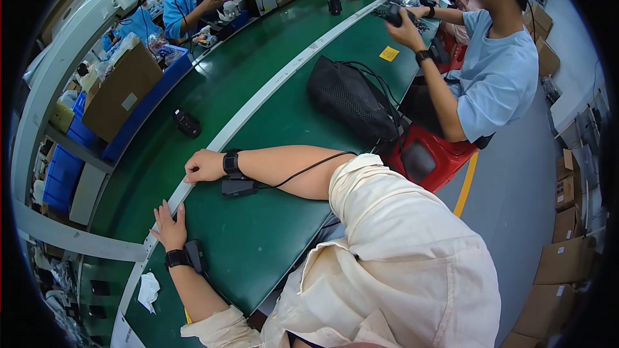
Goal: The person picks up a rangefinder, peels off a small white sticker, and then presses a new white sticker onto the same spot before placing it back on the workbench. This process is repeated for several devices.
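The person's left hand (169, 229) lay with its fingers spread on the white rail (242, 116), fingertips reaching across its top, directly under the palm side. The right hand (205, 166) was farther along the same rail, resting against it with the fingers curled in; whether they pinched anything could not be told. The rail thus ran beneath both hands, curving from the lower left up toward the far end, between the near green tabletop (258, 245) and the green surface (219, 77) beyond it. On that far surface a small black device (187, 124) lay near the right hand, ahead of it and apart from the fingers. A crumpled white tissue (148, 292) lay beside the rail, nearer the person than the left hand. Each wrist wore a black strap with a small black box, one on the left (195, 256) and one on the right (238, 185). To the right, well apart from both hands, a black mesh bag (351, 100) lay on the near tabletop, a yellow note (389, 53) past it, and a co-worker in light blue (496, 64) held a dark object (393, 15).
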Demonstrator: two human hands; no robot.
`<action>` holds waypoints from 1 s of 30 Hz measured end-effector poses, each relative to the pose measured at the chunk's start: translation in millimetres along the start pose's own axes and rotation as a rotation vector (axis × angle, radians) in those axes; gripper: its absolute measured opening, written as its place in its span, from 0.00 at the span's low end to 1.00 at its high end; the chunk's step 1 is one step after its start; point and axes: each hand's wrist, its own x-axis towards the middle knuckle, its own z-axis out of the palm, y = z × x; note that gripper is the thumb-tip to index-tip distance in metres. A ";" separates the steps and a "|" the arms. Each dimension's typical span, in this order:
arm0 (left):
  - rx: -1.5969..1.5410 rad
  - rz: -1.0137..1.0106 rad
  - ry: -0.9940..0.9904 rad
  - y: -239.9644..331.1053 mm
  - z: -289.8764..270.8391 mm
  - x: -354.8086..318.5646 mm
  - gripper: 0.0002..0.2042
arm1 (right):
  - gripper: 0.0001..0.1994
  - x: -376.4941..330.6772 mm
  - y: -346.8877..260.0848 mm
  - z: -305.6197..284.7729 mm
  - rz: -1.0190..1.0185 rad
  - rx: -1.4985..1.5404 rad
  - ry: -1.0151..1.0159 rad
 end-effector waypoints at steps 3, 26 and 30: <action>0.008 -0.001 -0.012 0.1 0.8 -0.3 0.36 | 0.12 -1.2 3.1 1.3 0.006 0.006 0.004; 0.002 0.036 0.011 -0.6 6.6 5.6 0.36 | 0.12 1.7 3.7 -3.5 0.023 -0.025 -0.014; 0.042 0.000 -0.014 -2.3 0.4 -1.0 0.36 | 0.12 5.5 16.3 1.8 -0.126 -0.089 0.029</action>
